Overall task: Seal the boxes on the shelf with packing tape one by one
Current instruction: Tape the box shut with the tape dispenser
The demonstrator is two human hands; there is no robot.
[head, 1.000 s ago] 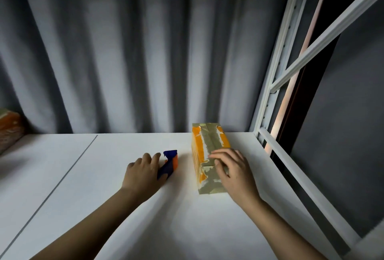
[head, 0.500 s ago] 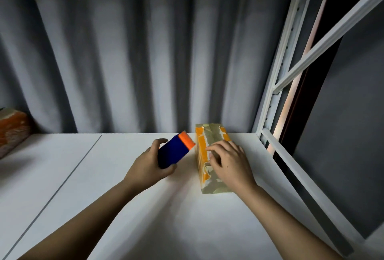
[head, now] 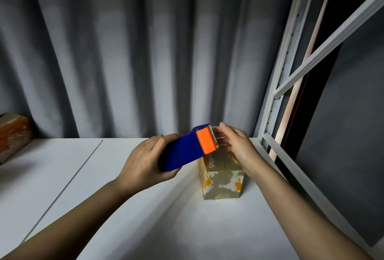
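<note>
- I stand at a white shelf point(head: 87, 207) with a thin seam running from 12 toward 7 o'clock on its left part.
- A grey pleated curtain point(head: 128, 56) hangs behind it; a white metal frame point(head: 276, 85) with a row of holes and a slanted brace rises at 2 o'clock.
- No brand or writing is readable on anything.
- Two boxes are in sight. One box point(head: 223, 182), orange and heavily covered in tape, stands on the shelf just right of centre, below my hands.
- The second box point(head: 12, 135), orange too, sits at the 9 o'clock edge, well apart and partly cut off.
- One dispenser point(head: 187, 151), blue with an orange head and a toothed blade, is gripped by my left hand point(head: 143, 162), fingers wrapped round its body, above the box.
- My right hand point(head: 234, 145) reaches to the blade, fingers curled at the tape end; whether they pinch it I cannot tell.
</note>
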